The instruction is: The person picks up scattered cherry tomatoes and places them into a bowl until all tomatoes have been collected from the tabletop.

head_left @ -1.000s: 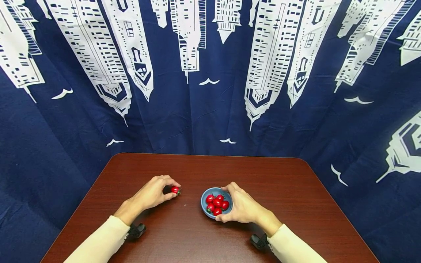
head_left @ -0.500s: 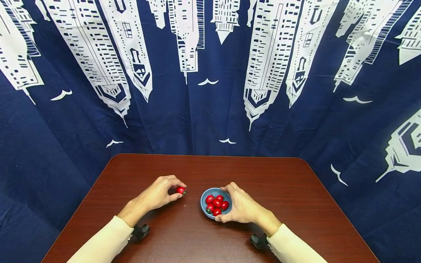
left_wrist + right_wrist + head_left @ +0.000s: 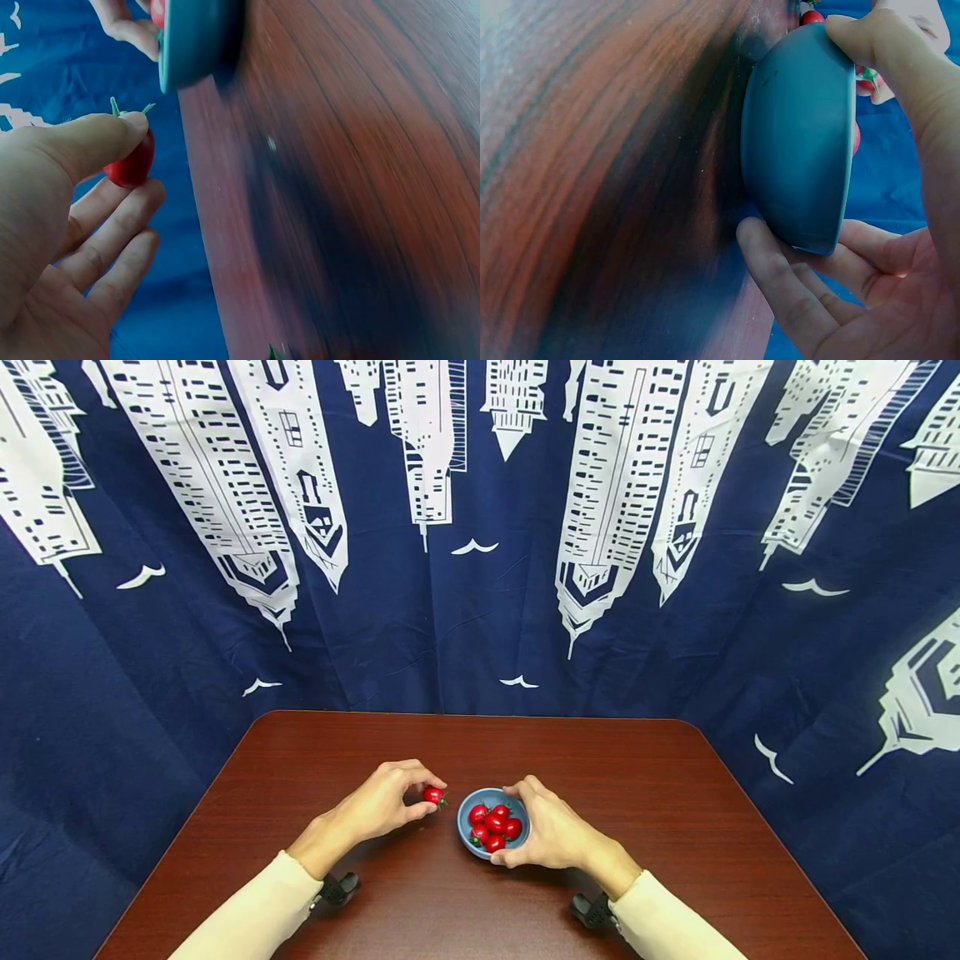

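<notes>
My left hand pinches a cherry tomato between thumb and fingertips, just left of the bowl. In the left wrist view this cherry tomato has its green stem upward, under the thumb. A small blue bowl sits on the table with several red cherry tomatoes inside. My right hand grips the bowl from its right side, thumb at the near rim and fingers at the far side. The right wrist view shows the bowl wall between thumb and fingers.
A brown wood-grain table lies below. Another red cherry tomato shows past the bowl in the right wrist view. A green stem peeks in at the bottom of the left wrist view. Behind hangs a blue cloth with white buildings.
My left hand has moved right with the cherry tomato, from well left of the bowl to close beside its rim. The right hand and bowl have stayed put.
</notes>
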### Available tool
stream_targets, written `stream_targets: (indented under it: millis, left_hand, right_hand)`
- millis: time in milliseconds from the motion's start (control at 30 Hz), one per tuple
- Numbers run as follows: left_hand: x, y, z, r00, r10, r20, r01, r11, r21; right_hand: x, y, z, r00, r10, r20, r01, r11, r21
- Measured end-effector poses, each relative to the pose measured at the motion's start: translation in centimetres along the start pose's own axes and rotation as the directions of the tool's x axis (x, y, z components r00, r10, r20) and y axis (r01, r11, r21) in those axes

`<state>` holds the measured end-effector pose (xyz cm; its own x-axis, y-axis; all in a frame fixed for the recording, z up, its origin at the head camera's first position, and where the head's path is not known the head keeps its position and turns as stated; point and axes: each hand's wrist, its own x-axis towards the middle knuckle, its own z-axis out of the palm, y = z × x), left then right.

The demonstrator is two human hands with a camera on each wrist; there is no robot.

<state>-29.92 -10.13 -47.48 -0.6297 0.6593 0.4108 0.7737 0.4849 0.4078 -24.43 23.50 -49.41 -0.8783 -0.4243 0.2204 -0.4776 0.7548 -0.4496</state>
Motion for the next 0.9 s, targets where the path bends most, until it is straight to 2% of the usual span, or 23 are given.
stream_targets:
  millis: [167,467,900]
  left_hand:
    - [0.9,0.8,0.6,1.000,-0.013,0.022,0.013,1.000,-0.021]
    - [2.5,2.0,1.7,1.000,0.012,-0.009,-0.012,0.999,-0.046]
    - [4.6,3.7,3.2,1.000,0.021,0.001,-0.021,0.995,-0.098]
  right_hand:
    - [0.0,0.0,0.0,1.000,-0.003,0.001,0.003,1.000,-0.001]
    - [0.1,0.0,0.0,1.000,-0.004,0.009,0.004,1.000,0.002]
    - [0.1,-0.1,0.0,1.000,0.010,0.024,-0.009,1.000,-0.010]
